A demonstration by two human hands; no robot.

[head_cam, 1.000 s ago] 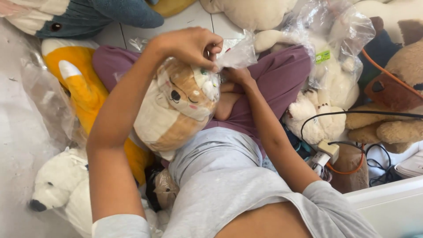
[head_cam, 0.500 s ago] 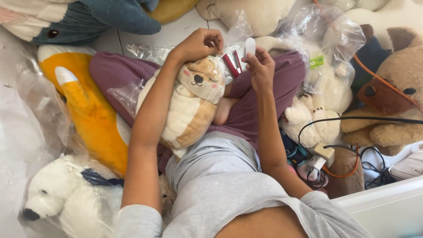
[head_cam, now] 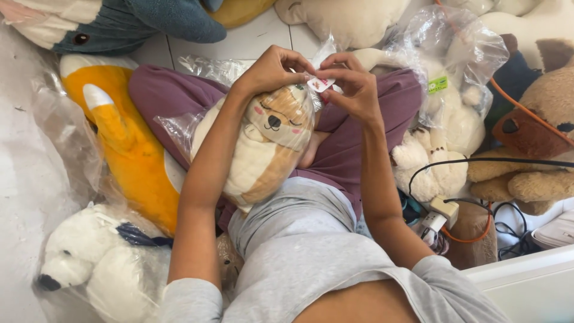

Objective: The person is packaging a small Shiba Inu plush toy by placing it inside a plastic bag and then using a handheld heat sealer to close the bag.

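A tan and cream dog plush (head_cam: 263, 149) lies in a clear plastic bag (head_cam: 179, 122) on my lap, head away from me. My left hand (head_cam: 272, 69) pinches the bag's gathered top just above the plush's head. My right hand (head_cam: 353, 84) meets it there, fingers closed on a small white and red tag (head_cam: 321, 82) held against the bag's neck. Both hands touch at the fingertips.
An orange and white plush (head_cam: 119, 137) lies at left, a white bear plush (head_cam: 84, 257) in plastic at lower left. Bagged white plushes (head_cam: 454, 101), brown bears (head_cam: 538, 119), black and orange cables and a plug adapter (head_cam: 439, 215) crowd the right. A blue plush (head_cam: 119, 24) lies beyond.
My right hand, which held the tag apart from the bag, has come left to meet my left hand at the bag's top. The plush has settled lower on my lap.
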